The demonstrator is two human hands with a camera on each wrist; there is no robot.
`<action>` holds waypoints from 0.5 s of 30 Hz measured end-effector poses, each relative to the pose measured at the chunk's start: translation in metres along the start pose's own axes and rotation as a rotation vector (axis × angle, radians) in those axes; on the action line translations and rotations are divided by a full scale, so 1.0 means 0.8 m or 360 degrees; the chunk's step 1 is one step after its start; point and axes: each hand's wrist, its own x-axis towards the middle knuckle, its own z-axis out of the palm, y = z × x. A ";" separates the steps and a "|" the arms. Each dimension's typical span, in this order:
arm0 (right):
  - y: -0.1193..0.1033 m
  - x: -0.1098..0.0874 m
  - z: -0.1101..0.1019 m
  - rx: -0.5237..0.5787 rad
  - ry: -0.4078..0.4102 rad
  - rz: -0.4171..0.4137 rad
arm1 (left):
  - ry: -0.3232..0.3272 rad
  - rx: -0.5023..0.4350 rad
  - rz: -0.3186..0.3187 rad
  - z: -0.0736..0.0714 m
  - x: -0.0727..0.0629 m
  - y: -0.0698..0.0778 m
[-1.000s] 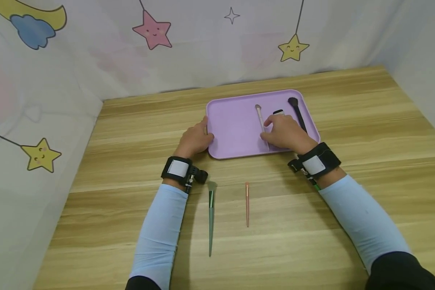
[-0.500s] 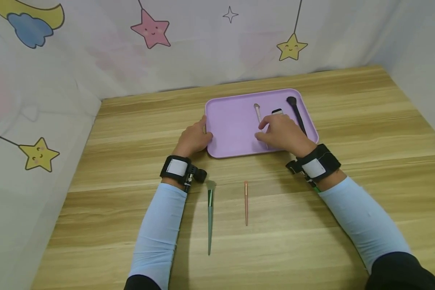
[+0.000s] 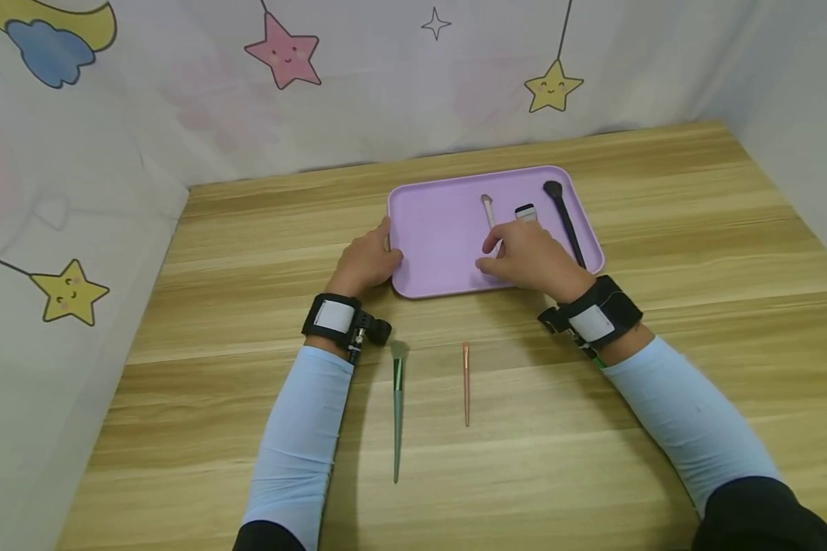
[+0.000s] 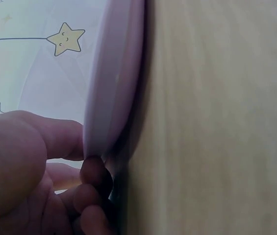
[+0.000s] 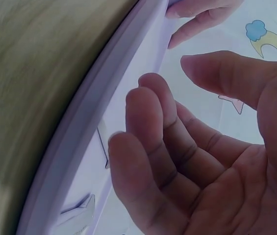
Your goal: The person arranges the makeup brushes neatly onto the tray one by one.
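Observation:
My left hand [image 3: 365, 260] holds the left rim of a lilac tray [image 3: 434, 237]; in the left wrist view its thumb [image 4: 64, 139] touches the rim from one side, with curled fingers [image 4: 93, 174] at the other. Over the tray's right half hovers my right hand [image 3: 534, 256], fingers loosely bent, thumb apart, nothing between them in the right wrist view. Beneath it lies a pale-handled makeup brush [image 3: 488, 208], its lower part hidden by the hand. Beside that is a black-and-silver item [image 3: 526, 213], also partly covered. A black makeup brush [image 3: 565, 218] lies along the right side.
In front of the tray, a green makeup brush [image 3: 397, 413] and a smaller pink makeup brush [image 3: 466, 386] lie on the wooden table [image 3: 214, 413]. A printed white curtain [image 3: 386, 99] stands along the back and left edges.
The right hand has shifted slightly left and its fingertips have come away from the pale brush, which stays lying in the tray. The left hand keeps its place at the rim.

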 end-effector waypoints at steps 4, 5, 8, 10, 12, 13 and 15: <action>-0.001 -0.001 0.001 -0.0015 -0.0014 -0.0016 | -0.0004 0.0008 0.0006 -0.001 -0.001 0.000; -0.002 -0.002 0.002 -0.0019 -0.0017 -0.0014 | -0.0006 0.0012 0.0008 -0.001 -0.001 0.001; -0.004 -0.002 0.002 -0.0038 -0.0030 -0.0010 | -0.0007 0.0014 0.0008 -0.002 -0.002 0.001; -0.005 -0.002 0.003 -0.0050 -0.0036 -0.0009 | -0.0006 0.0014 0.0005 -0.002 -0.001 0.001; -0.006 -0.003 0.003 -0.0060 -0.0047 -0.0010 | -0.0004 0.0011 0.0001 -0.002 -0.001 0.001; -0.007 -0.003 0.003 -0.0066 -0.0054 -0.0012 | -0.0003 0.0010 0.0000 -0.002 -0.001 0.001; -0.009 -0.004 0.004 -0.0072 -0.0073 -0.0016 | -0.0003 0.0010 -0.0004 -0.002 0.000 0.000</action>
